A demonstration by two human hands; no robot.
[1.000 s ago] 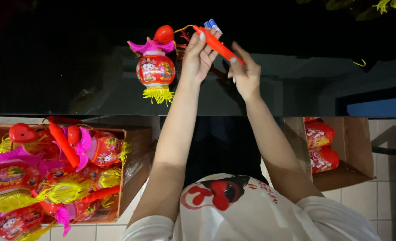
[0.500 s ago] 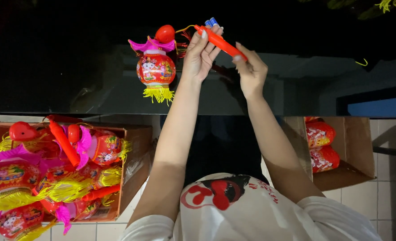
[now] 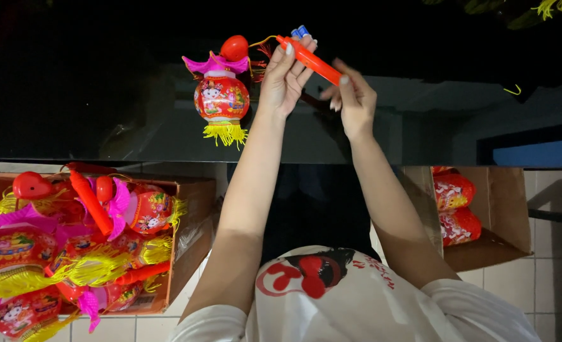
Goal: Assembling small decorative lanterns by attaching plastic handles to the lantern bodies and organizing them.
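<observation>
Both hands are up near the top middle of the frame, working on one orange stick [image 3: 308, 58]. My left hand [image 3: 285, 79] is wrapped around the stick's upper end, fingers curled over it, and two small blue battery ends [image 3: 300, 31] poke out just above those fingertips. My right hand [image 3: 352, 101] sits just below and to the right, pinching the stick's lower end with the thumb on top; the hands are close but not touching each other. A thin yellow cord runs from the stick's tip to a red paper lantern [image 3: 221, 95], which lies left of my left hand on the dark glossy surface [image 3: 91, 95], pink frill on top, yellow tassel at the bottom. In the lower left, a cardboard box [image 3: 192, 253] is heaped with more lanterns and orange sticks. At the right edge, a second open box [image 3: 503, 215] holds a few red lanterns. Pale floor tiles [image 3: 547, 278] show along the bottom.
</observation>
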